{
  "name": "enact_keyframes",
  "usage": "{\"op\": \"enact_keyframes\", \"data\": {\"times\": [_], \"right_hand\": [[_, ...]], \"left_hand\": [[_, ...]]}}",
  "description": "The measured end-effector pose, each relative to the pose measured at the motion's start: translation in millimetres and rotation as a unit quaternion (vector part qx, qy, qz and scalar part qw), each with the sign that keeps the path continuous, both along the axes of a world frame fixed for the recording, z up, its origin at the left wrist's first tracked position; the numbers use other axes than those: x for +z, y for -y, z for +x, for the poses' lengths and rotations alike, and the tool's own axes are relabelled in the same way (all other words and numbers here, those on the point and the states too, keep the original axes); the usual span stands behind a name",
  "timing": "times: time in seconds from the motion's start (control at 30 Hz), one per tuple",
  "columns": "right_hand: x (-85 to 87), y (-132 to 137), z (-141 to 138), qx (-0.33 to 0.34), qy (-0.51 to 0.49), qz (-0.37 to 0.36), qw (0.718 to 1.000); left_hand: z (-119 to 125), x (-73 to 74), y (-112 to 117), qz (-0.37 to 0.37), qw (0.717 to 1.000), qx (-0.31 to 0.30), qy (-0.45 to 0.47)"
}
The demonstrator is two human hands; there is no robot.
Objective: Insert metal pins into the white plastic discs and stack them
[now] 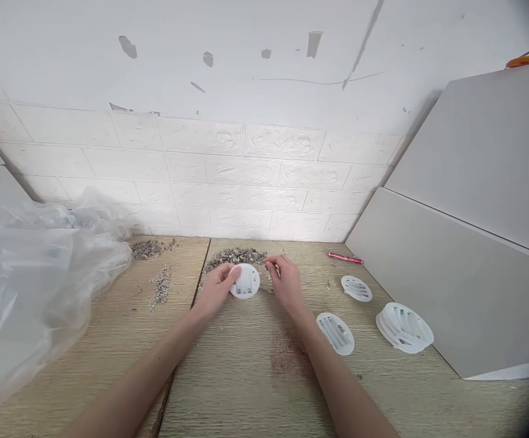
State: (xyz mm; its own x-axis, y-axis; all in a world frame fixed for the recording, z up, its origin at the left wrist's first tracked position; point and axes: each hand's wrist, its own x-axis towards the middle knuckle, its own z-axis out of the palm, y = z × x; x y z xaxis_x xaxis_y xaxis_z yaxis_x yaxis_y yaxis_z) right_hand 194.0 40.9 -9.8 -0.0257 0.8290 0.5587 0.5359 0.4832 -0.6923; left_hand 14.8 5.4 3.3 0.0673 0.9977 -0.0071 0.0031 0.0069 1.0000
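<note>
My left hand grips a round white plastic battery holder by its left edge, thumb on top. Its moulded slots face up, and small metal contacts show along its lower edge. Just to the right, my right hand is closed in a pinch, apart from the holder. Whatever lies between those fingertips is too small to make out. Behind both hands lies a heap of small metal pieces, probably contacts. A similar battery holder lies beside my right forearm, partly behind it.
Another holder and a stack of holders lie on the right, near grey panels. A red pen rests behind them. On the left are a clear plastic bag and smaller metal piles. A white brick-patterned wall bounds the back.
</note>
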Motion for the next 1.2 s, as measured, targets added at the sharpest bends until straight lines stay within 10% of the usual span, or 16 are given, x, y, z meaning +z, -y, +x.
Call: {"op": "enact_keyframes", "data": {"times": [1.2], "right_hand": [[9.2, 23.6, -13.9, 0.082, -0.018, -0.056, 0.995]], "left_hand": [[-2.4, -14.2, -1.8, 0.013, 0.997, -0.077, -0.012]]}}
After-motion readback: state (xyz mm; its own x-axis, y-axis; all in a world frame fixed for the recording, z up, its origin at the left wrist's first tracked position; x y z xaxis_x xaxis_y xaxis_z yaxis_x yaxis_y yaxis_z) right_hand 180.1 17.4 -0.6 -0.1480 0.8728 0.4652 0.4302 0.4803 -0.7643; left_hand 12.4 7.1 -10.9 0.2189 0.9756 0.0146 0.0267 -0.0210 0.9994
